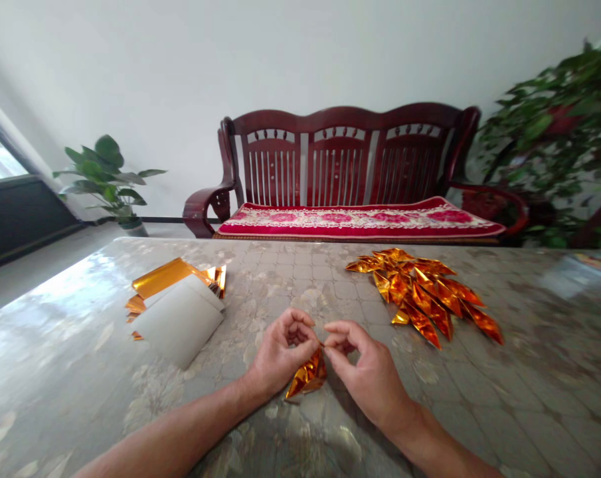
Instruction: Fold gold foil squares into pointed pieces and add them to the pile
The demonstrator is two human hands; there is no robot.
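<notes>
Between my hands, a folded gold foil paper ingot [307,378], shiny orange-gold and creased, stands just over the table with one pointed end down toward the lower left. My left hand [284,352] is closed, thumb and fingers pinching its upper part. Opposite, my right hand [364,365] is closed too, with thumb and fingertips pinched at the ingot's upper right tip. Fingers cover the top of the foil. Off to the right lies a pile of folded gold foil ingots [422,289]. To the left rests a loose stack of foil paper sheets [183,325], some pale side up, some gold side up.
A patterned, glossy cover spreads over the table [260,279]. Beyond its far edge stands a dark red wooden bench [337,166] with a red and white cushion [360,219]. Potted plants [108,172] flank it. A clear plastic bag [576,275] lies at the table's right.
</notes>
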